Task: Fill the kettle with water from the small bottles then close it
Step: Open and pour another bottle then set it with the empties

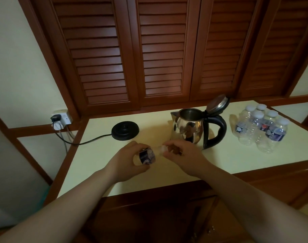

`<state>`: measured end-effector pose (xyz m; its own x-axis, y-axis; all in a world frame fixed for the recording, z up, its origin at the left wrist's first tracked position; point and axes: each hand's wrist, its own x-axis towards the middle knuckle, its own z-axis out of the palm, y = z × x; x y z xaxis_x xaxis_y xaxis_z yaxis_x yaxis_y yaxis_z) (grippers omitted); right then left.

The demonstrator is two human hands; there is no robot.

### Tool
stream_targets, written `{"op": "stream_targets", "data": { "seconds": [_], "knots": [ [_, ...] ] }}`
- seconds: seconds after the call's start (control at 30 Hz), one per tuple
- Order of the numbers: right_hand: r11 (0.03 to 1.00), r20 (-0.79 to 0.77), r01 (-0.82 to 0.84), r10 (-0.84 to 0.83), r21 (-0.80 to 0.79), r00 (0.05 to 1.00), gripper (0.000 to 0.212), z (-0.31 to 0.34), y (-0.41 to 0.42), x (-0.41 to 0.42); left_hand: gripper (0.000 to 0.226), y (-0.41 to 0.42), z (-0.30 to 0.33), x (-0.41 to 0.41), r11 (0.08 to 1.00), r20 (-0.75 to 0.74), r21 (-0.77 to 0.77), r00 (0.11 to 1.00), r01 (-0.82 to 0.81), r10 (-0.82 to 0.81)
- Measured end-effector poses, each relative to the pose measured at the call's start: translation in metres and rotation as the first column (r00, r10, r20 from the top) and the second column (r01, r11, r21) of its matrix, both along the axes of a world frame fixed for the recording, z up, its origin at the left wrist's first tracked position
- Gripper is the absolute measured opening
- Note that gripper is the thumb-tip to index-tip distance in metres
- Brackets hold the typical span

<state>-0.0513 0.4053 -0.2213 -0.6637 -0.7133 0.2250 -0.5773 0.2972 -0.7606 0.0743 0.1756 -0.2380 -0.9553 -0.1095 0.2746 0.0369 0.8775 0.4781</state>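
The left hand wraps the small water bottle at its label; the right hand pinches its cap. Thin plastic likely crushes easily, so squeeze lightly near the stiffer neck.

two bare forearms reach in from the bottom edge, each ending in a bare hand: the left hand and the right hand. no sleeves, watch, rings or gloves show; both arms are uncovered as far as the picture's lower corners.

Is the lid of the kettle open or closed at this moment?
Open. The lid stands tilted up behind the kettle, whose dark interior is visible.
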Motion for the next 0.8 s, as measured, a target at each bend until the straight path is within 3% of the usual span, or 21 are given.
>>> {"op": "stream_targets", "data": {
  "seconds": [0.33,0.5,0.8],
  "knots": [
    [0.99,0.012,-0.135,0.135,-0.035,0.991,0.034,0.005,0.052,-0.022,0.062,0.042,0.005,-0.01,0.991,0.005,0.112,0.997,0.073,-0.074],
    [0.994,0.07,-0.106,0.103,0.032,0.992,0.02,0.005,0.076,-0.025,0.062,0.075,0.006,-0.021,0.99,-0.013,0.096,0.995,0.102,-0.101],
    [0.999,0.225,-0.032,0.04,-0.037,0.974,0.016,0.017,0.125,-0.052,0.059,0.118,0.012,-0.053,0.984,-0.018,0.07,0.986,0.167,-0.166]
  ]
}}
